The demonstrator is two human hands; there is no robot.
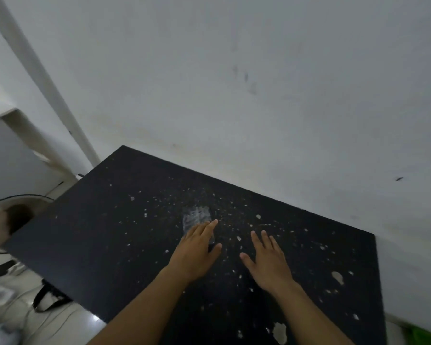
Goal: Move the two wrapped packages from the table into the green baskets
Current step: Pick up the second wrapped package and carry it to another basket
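Observation:
A black table (105,220) with chipped white specks fills the middle of the view. My left hand (197,250) lies flat over the table's centre, fingers stretched out, fingertips at a scuffed whitish patch (197,216). My right hand (266,262) hovers flat beside it, fingers spread, holding nothing. No wrapped package shows on the table. A sliver of bright green (423,336) shows at the bottom right corner, below the table's right edge; I cannot tell what it is.
A white wall (259,83) runs right behind the table's far edge. A standing fan (13,220) is on the floor at the left. A black strap (50,300), cables and a white object lie on the floor below the table's left edge.

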